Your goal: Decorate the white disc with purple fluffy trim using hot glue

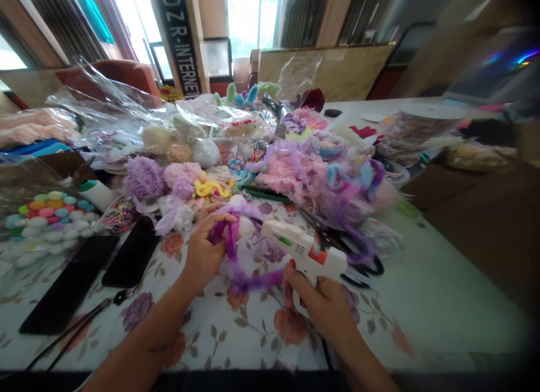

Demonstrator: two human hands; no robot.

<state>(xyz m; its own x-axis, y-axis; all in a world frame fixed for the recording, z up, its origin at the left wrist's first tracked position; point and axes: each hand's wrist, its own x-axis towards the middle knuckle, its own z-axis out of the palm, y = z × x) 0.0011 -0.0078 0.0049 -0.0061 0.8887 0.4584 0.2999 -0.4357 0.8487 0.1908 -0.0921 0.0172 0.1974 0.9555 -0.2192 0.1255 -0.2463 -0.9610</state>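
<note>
Glue gun of white plastic (297, 244), clamped in the right hand (323, 305) above a white, flower-printed cloth (202, 347), nozzle toward the left hand (206, 243). Pinched between left thumb and fingers: a fuzzy purple strip (253, 282), looping down and across to the right fingertips; cannot tell whether gripped there too. Behind the gun, black-handled metal scissors (322, 231); beyond, a jumbled heap of pink and lilac netting (291, 172); left of both hands, two flat black rectangular slabs (130, 254).

White table (455, 291), flowered cloth (202, 330), two flat black slabs (130, 251), scissors (324, 237); pastel craft heap (295, 170)
</note>
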